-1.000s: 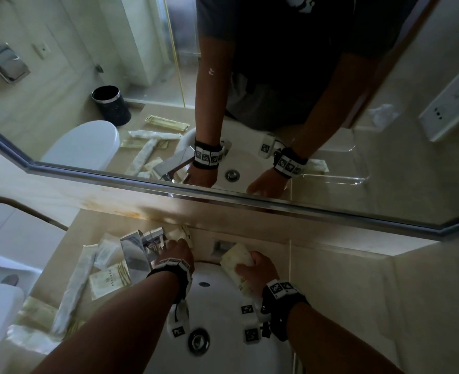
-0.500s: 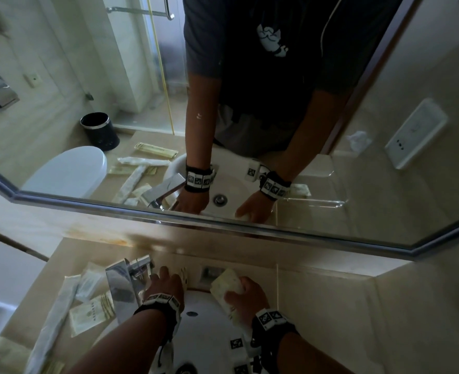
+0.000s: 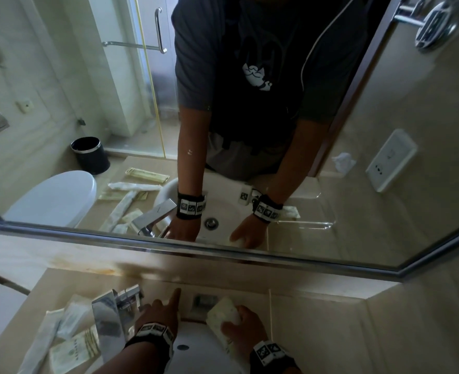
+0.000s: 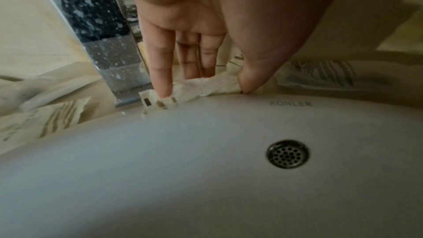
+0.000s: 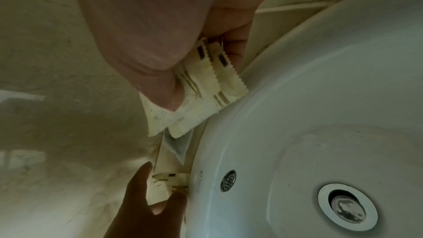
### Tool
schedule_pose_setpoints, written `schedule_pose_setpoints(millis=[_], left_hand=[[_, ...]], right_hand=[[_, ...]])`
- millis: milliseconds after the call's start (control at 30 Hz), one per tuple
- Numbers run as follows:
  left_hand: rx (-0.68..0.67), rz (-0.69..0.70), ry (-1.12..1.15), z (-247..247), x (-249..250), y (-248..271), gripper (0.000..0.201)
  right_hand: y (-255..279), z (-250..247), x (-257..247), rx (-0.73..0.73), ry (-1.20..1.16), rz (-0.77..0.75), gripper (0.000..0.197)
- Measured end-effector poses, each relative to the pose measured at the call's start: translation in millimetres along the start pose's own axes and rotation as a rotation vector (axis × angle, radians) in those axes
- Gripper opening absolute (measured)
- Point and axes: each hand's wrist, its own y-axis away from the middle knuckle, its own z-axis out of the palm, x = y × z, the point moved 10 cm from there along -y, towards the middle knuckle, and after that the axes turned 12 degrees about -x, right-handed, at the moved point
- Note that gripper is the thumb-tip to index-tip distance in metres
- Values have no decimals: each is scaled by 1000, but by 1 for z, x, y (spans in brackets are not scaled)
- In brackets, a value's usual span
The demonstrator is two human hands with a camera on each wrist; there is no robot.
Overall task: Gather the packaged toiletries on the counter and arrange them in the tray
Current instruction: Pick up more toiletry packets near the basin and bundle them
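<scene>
My left hand (image 3: 169,303) reaches over the counter strip behind the white basin (image 3: 196,354), beside the faucet. In the left wrist view its thumb and fingers (image 4: 160,79) pinch a small crumpled cream packet (image 4: 194,88) at the basin rim. My right hand (image 3: 239,319) grips a small stack of cream packets (image 3: 223,314) at the basin's back right; their zigzag edges (image 5: 206,97) stick out below the thumb. More packets (image 3: 74,349) lie on the counter left of the faucet. The clear tray (image 3: 314,225) shows only in the mirror, right of the basin.
A chrome faucet (image 3: 107,317) stands close to the left of my left hand. A mirror runs along the wall just behind the counter. A long wrapped packet (image 3: 42,344) lies at the far left. A toilet and a black bin appear in the reflection.
My left hand has slid right from the faucet base onto the strip behind the basin, index finger stretched out. The head view has tilted up. My right hand keeps its packets.
</scene>
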Motion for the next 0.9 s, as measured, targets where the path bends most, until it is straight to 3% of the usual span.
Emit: schedule_pose_setpoints(millis=[167,400,500,667,767,900], left_hand=[[-18,34,-104,2,5,1,53],[55,85,-21,-17,13,11,49],[127,139,173,-35,20,32,40],[254,229,577,-51,23,68,24],[184,333,841,-46,29,88,17],[26,469,1189,-38,43,123,28]], right_hand=[[4,-7,-4,23,17,-19,23],[9,-17,-10,33,12,-27,30],[18,-18,-17,31,-71,-53,53],[44,-11,-34,78,-183,-160,51],[68,-8,-54,72,-203,-223,30],[97,-6,-69,82,-197,-273,38]])
